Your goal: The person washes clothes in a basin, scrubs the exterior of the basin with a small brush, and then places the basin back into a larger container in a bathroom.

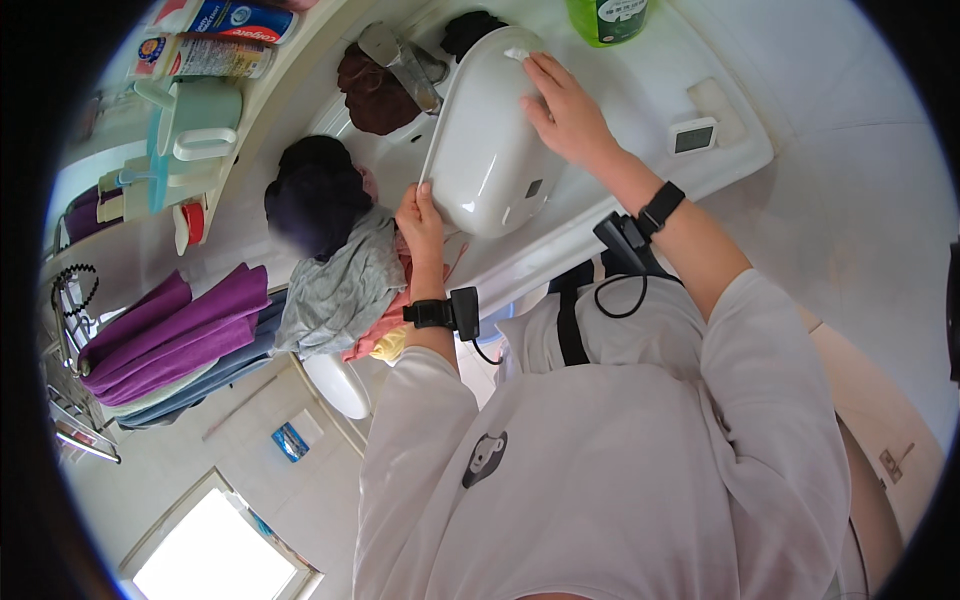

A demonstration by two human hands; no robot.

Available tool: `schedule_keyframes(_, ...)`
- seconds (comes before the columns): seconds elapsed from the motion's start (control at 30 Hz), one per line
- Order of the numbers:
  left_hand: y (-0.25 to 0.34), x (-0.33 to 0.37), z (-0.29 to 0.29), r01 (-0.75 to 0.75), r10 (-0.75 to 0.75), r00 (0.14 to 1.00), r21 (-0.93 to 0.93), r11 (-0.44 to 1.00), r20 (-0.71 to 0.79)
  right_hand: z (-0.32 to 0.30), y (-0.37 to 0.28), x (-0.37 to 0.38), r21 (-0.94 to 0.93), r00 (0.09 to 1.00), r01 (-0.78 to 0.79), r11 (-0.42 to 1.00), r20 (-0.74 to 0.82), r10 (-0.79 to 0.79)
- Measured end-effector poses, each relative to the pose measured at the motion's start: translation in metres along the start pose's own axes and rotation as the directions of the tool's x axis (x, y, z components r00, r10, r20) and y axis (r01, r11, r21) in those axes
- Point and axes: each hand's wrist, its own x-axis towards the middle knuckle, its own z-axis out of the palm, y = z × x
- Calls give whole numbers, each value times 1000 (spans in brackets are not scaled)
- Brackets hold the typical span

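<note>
White shirt fabric point(600, 470) is filling the foreground; beyond, the left hand point(420, 222) is gripping the white basin point(488, 150), tilted over the sink counter point(650, 85), while the right hand point(570, 118), well apart, is touching its far end. Basin handling is apparently under way, unfinished, with clothes point(340, 285) lying aside unheld. Printed labels are showing on the green bottle point(597, 30) and toothpaste tube point(235, 20).

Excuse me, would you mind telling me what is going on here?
A person is handling a white basin over a white sink counter, tilting it so its smooth outer side shows. The left hand grips the rim at the near end, while the right hand is at the far end, its fingertips at a small white bit I can't identify. Rumpled clothes lie to the left.
</note>
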Motion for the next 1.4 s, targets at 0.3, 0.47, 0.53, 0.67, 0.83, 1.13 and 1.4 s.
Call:
schedule_keyframes(0.3,9,5,15,108,-107,994,-15,994,31,-25,-22,-35,33,966,218,975,133,-221)
schedule_keyframes(0.47,20,17,30,167,-163,986,-144,975,37,-32,-38,-59,52,925,277,959,256,-281)
schedule_keyframes(0.53,19,26,30,280,-255,955,-182,943,149,-37,-41,-68,158,884,273,949,347,-313)
schedule_keyframes(0.67,25,38,26,474,-399,873,-299,828,279,-38,-34,-66,207,882,269,941,340,-327)
schedule_keyframes(0.83,-9,35,5,499,-415,834,-179,848,363,-20,-24,-62,241,935,171,955,265,-234)
schedule_keyframes(1.13,-8,-11,3,485,-513,854,-478,732,80,3,-18,-64,202,977,184,962,72,-202)
schedule_keyframes(1.4,21,2,-6,563,-562,814,-438,701,146,-5,-52,-59,349,987,112,930,72,-146)
